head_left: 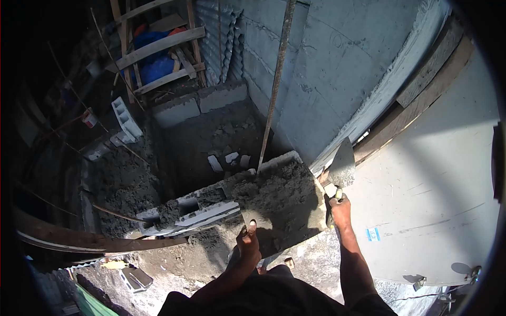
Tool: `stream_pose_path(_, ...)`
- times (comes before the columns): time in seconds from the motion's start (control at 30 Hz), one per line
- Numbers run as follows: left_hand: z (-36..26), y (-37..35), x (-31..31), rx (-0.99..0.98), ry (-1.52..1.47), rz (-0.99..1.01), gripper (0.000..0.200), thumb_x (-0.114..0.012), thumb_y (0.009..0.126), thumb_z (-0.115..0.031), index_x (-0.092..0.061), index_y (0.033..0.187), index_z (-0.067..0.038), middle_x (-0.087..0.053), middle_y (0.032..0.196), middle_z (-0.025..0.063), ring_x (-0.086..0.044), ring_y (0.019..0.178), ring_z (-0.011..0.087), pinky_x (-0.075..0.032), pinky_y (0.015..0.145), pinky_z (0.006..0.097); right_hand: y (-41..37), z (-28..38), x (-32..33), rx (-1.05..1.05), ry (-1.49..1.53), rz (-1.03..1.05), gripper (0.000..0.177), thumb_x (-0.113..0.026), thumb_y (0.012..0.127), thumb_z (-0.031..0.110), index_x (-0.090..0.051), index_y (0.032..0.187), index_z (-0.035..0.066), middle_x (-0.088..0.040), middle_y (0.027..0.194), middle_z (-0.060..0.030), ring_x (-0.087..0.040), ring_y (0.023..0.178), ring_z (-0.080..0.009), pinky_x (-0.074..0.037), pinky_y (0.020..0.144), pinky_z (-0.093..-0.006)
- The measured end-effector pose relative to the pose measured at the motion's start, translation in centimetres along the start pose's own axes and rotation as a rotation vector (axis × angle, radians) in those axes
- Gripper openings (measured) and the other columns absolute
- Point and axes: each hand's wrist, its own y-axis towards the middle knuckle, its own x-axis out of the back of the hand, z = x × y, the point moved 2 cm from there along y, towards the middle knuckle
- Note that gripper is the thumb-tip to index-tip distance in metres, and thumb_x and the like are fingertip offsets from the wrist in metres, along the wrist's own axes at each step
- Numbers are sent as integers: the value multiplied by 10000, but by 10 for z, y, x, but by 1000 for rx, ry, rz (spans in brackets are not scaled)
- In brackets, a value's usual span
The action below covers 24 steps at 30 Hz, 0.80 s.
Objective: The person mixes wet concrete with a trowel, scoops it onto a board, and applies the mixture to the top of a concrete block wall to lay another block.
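My left hand (249, 246) grips the near left edge of a mortar board (284, 237), its thumb lying on top. A heap of wet grey mortar (287, 184) covers the far part of this board, which is held beside a low hollow-block wall (208, 210). To the right of the board, my right hand (340, 209) is closed round the handle of a trowel (343, 164). The trowel's pointed metal blade is directed away from me, close to the plank edge along the big wall.
A steel rebar (276, 79) rises beyond the board; thinner rods stand at left. A loose hollow block (125, 120) rests on the left wall. Around the sunken pit (184, 137) are a grey concrete wall (348, 68), a wooden frame (158, 48) and a pale panel (432, 184).
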Motion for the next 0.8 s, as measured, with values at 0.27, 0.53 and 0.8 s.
stream_pose_path(0.27,-26,9,5,347,111,86,537,-700,861,-503,-636,1033,2,-568,907,54,-471,862,156,-408,769,376,3,-7,-3,-30,79,47,255,-563,815,71,-601,1011,-89,-648,812,-115,-575,722,-185,-478,694,-327)
stream_pose_path(0.53,-43,19,-1,769,-305,535,461,-672,918,-307,-548,1266,-31,-635,1218,122,-629,1119,291,-510,963,469,5,-13,1,-119,56,92,278,-566,814,81,-602,1034,-84,-646,836,-126,-576,743,-198,-475,711,-326)
stream_pose_path(0.8,-47,11,-4,768,-381,737,479,-653,907,-236,-522,1307,-7,-650,1181,143,-656,1068,279,-537,923,452,3,14,32,-138,140,121,202,-582,861,47,-648,1033,-34,-609,779,-26,-503,650,-92,-402,580,-245)
